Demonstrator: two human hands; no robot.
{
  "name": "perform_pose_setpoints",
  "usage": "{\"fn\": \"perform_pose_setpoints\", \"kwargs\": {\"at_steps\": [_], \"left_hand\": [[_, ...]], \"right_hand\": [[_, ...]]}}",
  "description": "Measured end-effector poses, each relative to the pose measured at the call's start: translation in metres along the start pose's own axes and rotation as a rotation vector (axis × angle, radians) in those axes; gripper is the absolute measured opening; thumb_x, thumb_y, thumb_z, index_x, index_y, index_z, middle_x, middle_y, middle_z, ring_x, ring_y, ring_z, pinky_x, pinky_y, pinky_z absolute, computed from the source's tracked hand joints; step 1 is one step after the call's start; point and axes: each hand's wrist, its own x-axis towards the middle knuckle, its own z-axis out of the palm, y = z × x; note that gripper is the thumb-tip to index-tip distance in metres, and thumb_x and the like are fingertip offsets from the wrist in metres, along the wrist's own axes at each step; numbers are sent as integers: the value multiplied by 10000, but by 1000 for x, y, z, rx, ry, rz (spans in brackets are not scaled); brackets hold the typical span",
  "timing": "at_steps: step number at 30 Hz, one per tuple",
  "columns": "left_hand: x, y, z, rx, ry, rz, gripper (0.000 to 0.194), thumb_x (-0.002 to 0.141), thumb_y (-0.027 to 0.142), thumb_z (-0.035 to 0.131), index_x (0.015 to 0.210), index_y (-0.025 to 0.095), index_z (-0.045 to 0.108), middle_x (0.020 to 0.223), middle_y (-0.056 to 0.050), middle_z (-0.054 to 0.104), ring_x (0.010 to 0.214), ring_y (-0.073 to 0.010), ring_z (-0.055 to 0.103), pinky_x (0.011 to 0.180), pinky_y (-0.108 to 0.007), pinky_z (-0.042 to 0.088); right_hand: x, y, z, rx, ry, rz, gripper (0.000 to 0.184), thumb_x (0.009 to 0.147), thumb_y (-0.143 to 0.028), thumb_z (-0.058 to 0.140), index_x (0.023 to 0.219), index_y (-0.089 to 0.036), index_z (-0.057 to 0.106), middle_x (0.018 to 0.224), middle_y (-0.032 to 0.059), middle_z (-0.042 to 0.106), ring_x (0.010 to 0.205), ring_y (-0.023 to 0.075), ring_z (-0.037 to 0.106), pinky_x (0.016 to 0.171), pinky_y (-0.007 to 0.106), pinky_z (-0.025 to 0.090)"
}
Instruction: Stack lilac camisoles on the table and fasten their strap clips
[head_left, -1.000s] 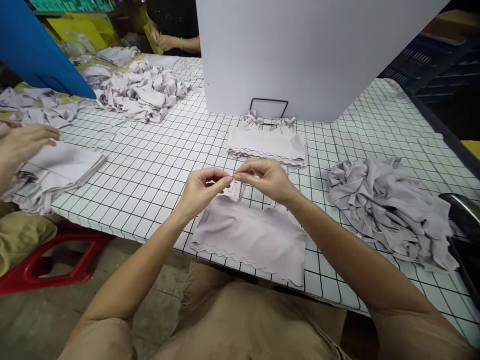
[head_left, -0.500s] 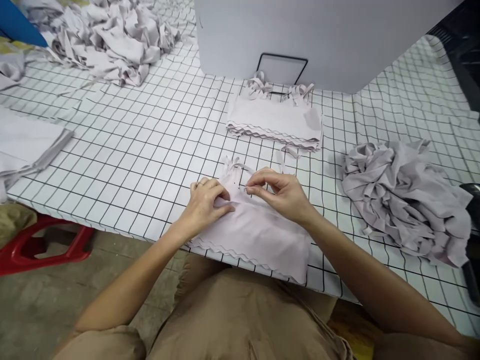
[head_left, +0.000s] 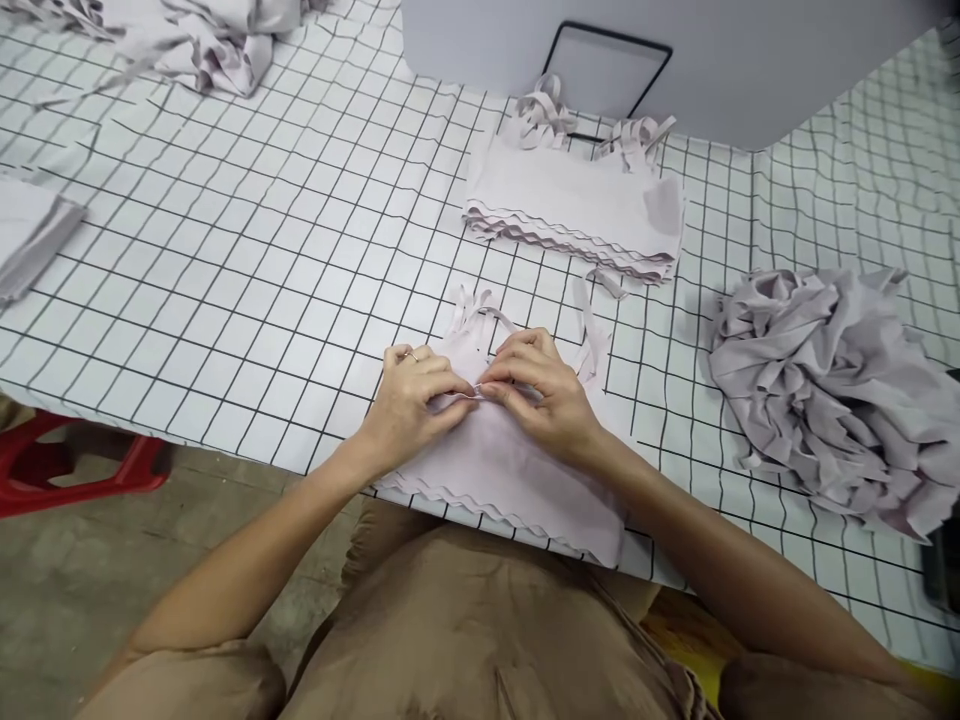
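A pale pink strappy top (head_left: 517,470) lies at the table's front edge, its wavy hem toward me and its thin straps pointing away. My left hand (head_left: 416,400) pinches the top's upper edge between thumb and forefinger. Meeting it there, my right hand (head_left: 540,390) is closed in a pinch at the same edge, its fingertips touching those of the left. A tiny pale bit shows between the fingertips, too small to name. Just beyond, a neat stack of similar tops (head_left: 570,190) lies with its straps bunched at the far side.
A crumpled heap of pale fabric (head_left: 832,390) sits to the right. Another heap (head_left: 217,40) lies at the far left, and folded fabric (head_left: 30,230) at the left edge. A grey panel (head_left: 720,70) stands behind the stack. A red stool (head_left: 82,465) is below the grid-patterned tablecloth (head_left: 247,290).
My right hand has come down and left to meet my left hand at the top's edge; the left now pinches closed. The view has shifted slightly.
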Motion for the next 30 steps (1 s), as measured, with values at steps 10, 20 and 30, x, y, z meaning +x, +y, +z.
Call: {"fn": "perform_pose_setpoints", "kwargs": {"at_steps": [10, 20, 30], "left_hand": [[0, 0, -2, 0, -24, -4, 61, 880, 212, 701, 826, 215, 728, 732, 23, 668, 792, -169, 553, 916, -392, 299], [0, 1, -3, -17, -27, 11, 128, 901, 220, 687, 782, 214, 734, 688, 24, 668, 793, -170, 561, 917, -396, 302], [2, -3, -6, -24, -8, -53, 117, 828, 265, 802, 770, 205, 721, 762, 18, 710, 803, -181, 578, 843, -378, 329]], "right_hand": [[-2, 3, 3, -18, -21, -44, 112, 920, -171, 664, 822, -213, 697, 793, 51, 672, 975, 255, 514, 928, 509, 415], [-2, 1, -4, -267, -152, -192, 214, 985, -153, 526, 823, -184, 663, 791, 63, 648, 960, 250, 493, 924, 518, 382], [74, 4, -53, -374, -453, -182, 429, 1037, -429, 467, 757, -177, 672, 635, 6, 512, 857, 206, 474, 1078, 648, 223]]}}
